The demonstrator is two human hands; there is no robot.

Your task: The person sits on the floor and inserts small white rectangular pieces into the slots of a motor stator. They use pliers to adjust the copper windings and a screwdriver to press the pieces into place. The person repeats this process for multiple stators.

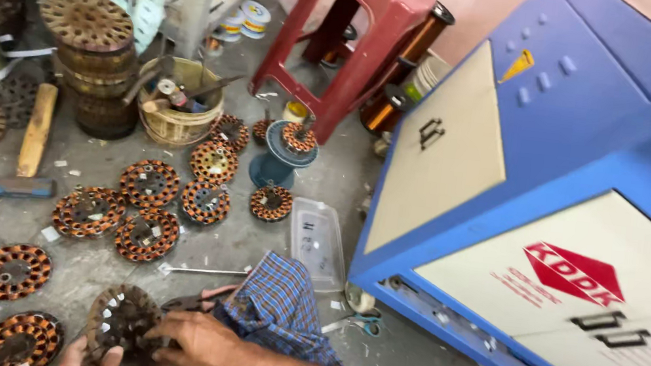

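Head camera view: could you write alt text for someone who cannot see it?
Two bare hands, left hand and right hand, grip a round slotted metal stator on a workshop floor. Finished copper-wound stators lie around, with a red stool and a blue-and-cream machine cabinet nearby.

Head view. Near bottom, the right hand [199,339] rests on a bare stator core [121,322], while the left hand [90,359] touches its near edge. Copper-wound stators [147,233] lie scattered on the floor [256,240] to the left. Farther off stand a basket of tools [180,105] and a red stool [363,35]. A blue-and-cream cabinet [547,196] fills the right.
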